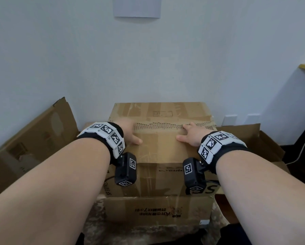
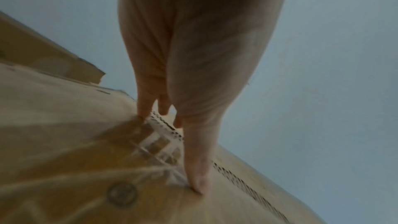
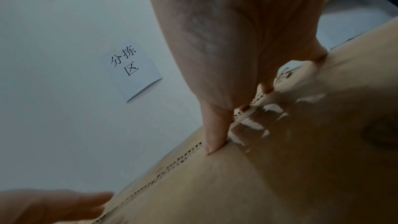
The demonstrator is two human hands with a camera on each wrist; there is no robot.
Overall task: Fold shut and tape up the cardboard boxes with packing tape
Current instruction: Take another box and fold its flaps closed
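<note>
Both hands [image 1: 130, 134] [image 1: 192, 135], fingers apparently straight, press near flap [image 1: 157, 147] (torn edge) flat

Right hand [image 3: 232, 40] on box flap [image 3: 280, 168]

Both the left hand [image 1: 128, 132] and right hand [image 1: 190, 134] lie on the middle box [image 1: 158, 149], between two open boxes [image 1: 31, 138].

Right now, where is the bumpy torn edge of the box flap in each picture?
Head view: the torn corrugated edge runs across the box top, between the left hand and right hand.
Left wrist view: it runs diagonally toward lower right, under the fingers.
Right wrist view: it runs toward lower left, below the thumb.
Shared landmark: the pale wall behind the box.
</note>
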